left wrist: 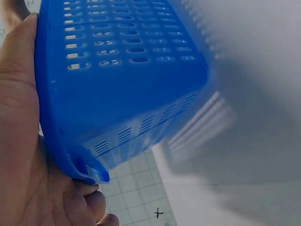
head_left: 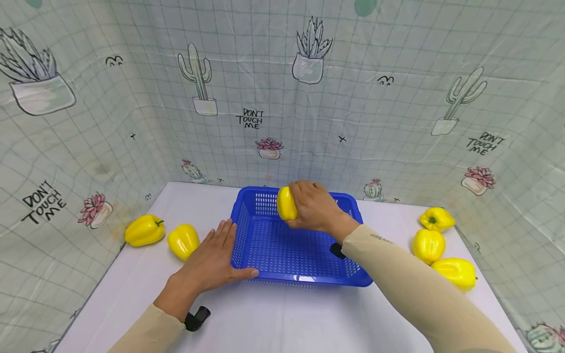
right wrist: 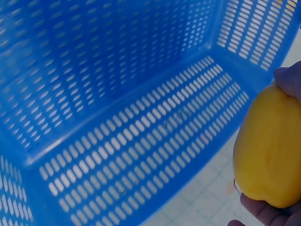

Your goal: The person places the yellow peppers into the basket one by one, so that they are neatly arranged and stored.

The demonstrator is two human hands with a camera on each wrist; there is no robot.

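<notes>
head view: a blue basket (head_left: 295, 255) sits in the middle of a white table (head_left: 273, 318). the left hand (head_left: 212, 260) lies flat with straight fingers against the basket's left wall, thumb along its front rim. the right hand (head_left: 315, 206) grips a yellow pepper (head_left: 286, 203) above the basket's far end. other peppers (head_left: 183, 241) lie on the table at both sides.

left wrist view: the palm (left wrist: 19, 141) presses the basket's outer wall (left wrist: 122, 94).

right wrist view: fingers (right wrist: 268, 212) curl round the pepper (right wrist: 268, 150), held over the slotted basket floor (right wrist: 141, 136).
</notes>
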